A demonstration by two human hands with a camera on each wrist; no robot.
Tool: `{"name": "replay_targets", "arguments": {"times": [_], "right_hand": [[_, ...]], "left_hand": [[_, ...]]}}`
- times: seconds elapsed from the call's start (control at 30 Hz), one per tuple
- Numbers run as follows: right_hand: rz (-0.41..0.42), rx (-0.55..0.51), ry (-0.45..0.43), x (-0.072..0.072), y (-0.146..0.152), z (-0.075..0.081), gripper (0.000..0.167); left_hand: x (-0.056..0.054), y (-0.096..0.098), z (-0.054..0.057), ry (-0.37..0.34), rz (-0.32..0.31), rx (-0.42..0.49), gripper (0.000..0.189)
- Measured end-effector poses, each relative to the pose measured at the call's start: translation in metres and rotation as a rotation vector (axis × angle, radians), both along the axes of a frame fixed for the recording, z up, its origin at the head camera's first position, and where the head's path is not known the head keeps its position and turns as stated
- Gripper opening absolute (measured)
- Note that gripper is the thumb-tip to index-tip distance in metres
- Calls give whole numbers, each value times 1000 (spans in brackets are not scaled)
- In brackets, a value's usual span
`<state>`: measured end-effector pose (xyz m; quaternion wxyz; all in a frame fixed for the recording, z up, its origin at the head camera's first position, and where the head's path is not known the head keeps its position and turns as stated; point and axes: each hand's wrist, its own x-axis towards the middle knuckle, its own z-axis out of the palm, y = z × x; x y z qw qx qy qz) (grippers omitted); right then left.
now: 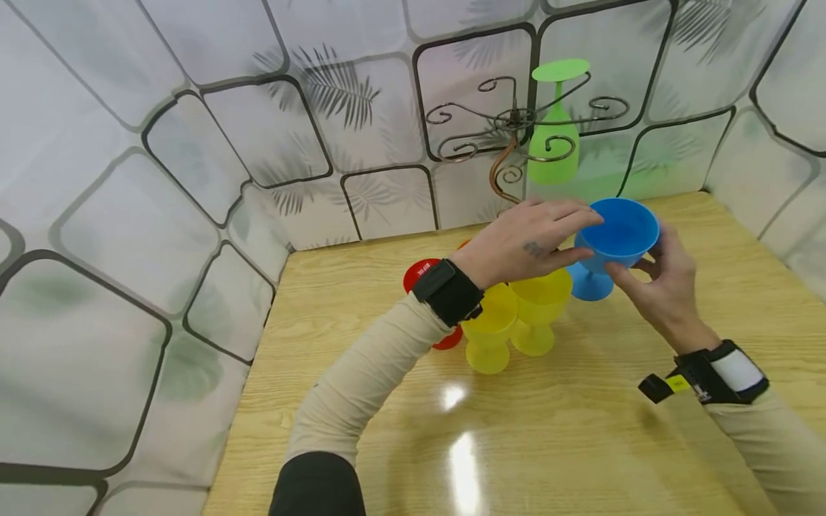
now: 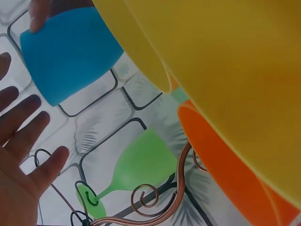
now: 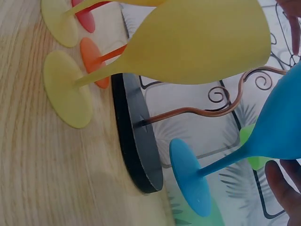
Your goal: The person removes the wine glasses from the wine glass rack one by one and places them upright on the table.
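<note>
A blue plastic goblet is gripped at its bowl by my right hand, thumb at the near side and fingers behind. Its mouth faces up, and in the right wrist view its foot hangs clear of the table. My left hand reaches across with fingers extended, fingertips near the goblet's rim; the left wrist view shows that hand's fingers spread and holding nothing. Behind, a green goblet hangs upside down by its foot from a curled metal rack.
Two yellow goblets stand on the wooden table below the left forearm. A red goblet and an orange one are partly hidden behind them. The rack's black base sits near the patterned wall covering.
</note>
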<state>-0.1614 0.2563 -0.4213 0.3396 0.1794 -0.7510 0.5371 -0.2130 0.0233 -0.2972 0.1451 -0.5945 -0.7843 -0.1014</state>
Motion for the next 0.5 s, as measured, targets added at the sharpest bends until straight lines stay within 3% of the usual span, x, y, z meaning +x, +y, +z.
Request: {"name": "replay_targets", "arguments": {"times": [0.23,0.5], "right_hand": [[-5,18,-69,-2,-3,-7,71],[4,59,-97,-5,-7,-10,66]], "left_hand": [[0,1,-3,-192,11,-81,43],[1,2,1,-296,121,-260,48]]}}
